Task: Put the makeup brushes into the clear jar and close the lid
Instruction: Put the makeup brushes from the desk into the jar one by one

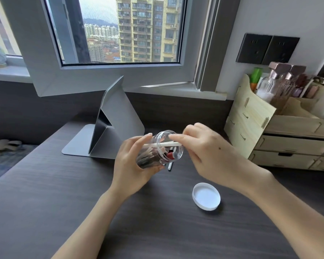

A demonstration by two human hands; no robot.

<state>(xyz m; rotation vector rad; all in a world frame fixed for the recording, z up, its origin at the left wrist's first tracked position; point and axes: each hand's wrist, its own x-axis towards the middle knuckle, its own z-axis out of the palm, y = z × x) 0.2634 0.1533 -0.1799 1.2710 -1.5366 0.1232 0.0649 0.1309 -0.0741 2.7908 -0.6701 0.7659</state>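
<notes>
Dark wood-grain bench (45, 193) is set under a grey-framed window (120, 30), daylight and high-rise blocks seen through it. White wall at right, twin black sockets (267, 50) mounted. Pale wooden drawer organiser (281, 139) is placed at right; grey folding stand (110, 124) stands behind centre.

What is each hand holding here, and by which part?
The left hand grips the clear jar around its body, tilted with its mouth open. The right hand pinches a white-handled brush by its handle end, across the jar's mouth.
</notes>
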